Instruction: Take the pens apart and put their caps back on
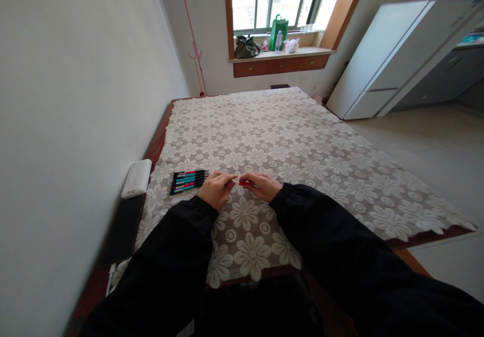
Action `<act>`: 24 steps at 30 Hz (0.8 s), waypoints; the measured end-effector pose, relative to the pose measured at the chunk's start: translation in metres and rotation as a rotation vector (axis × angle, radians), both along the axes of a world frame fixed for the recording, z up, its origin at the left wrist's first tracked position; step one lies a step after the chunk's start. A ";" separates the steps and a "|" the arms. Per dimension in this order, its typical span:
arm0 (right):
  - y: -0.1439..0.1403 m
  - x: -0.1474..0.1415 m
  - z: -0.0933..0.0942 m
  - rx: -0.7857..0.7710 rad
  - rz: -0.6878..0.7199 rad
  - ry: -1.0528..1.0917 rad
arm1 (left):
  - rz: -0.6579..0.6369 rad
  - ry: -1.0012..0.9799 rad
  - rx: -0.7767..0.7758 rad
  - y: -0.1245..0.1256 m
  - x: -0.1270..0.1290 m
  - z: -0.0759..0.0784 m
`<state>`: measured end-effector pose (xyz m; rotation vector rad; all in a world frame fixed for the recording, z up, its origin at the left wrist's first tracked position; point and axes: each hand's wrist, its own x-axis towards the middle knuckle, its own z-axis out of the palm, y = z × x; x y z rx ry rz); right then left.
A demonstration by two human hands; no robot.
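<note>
I wear long, loose black sleeves, matte and softly creased, gathered at snug cuffs just behind my bare left hand (216, 189) and bare right hand (262, 185), fingers (227, 179) uncovered.

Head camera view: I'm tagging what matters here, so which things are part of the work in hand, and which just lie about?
In hand:
- red pen, held between left hand and right hand
- row of pens beside the left hand

Lying about:
- white box at the table edge
- dark flat slab
- lace tablecloth
- green bag on the windowsill
</note>
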<state>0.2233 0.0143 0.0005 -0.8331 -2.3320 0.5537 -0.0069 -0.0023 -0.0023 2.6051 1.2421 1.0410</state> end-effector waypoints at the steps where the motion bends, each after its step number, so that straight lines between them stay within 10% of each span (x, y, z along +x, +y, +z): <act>1: -0.001 0.000 0.000 0.004 -0.005 -0.010 | 0.003 0.011 0.002 0.000 0.000 0.000; 7: -0.001 0.000 0.003 0.005 -0.211 -0.129 | 0.012 0.012 0.010 -0.001 0.000 0.003; 24: -0.001 0.002 0.003 0.115 -0.130 -0.130 | 0.018 -0.072 -0.066 -0.002 0.000 0.002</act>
